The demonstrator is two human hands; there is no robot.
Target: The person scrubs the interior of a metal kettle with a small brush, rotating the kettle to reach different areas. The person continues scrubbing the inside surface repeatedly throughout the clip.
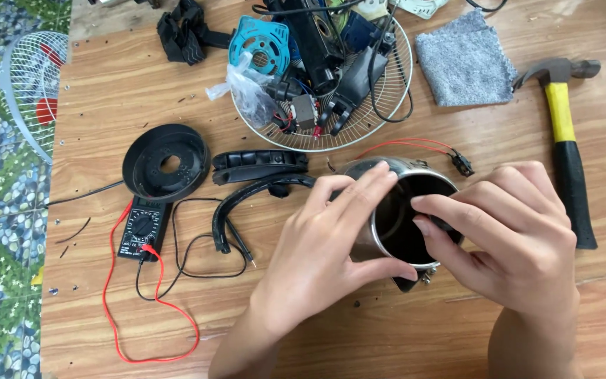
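Observation:
A shiny metal kettle body (401, 217) lies on its side on the wooden table (106, 91), its dark opening facing me. My left hand (324, 245) wraps around its left rim and side. My right hand (506, 238) is at the right of the opening, its fingers pinching the rim or a dark part just inside. Red wires with a small black connector (463, 164) trail from behind the kettle.
A black round base (166, 163), two curved black handle shells (259, 165), and a multimeter (143, 228) with red and black leads lie at left. A fan grille (380, 105) holds several parts. A grey cloth (464, 60) and a yellow-handled hammer (566, 140) are at right.

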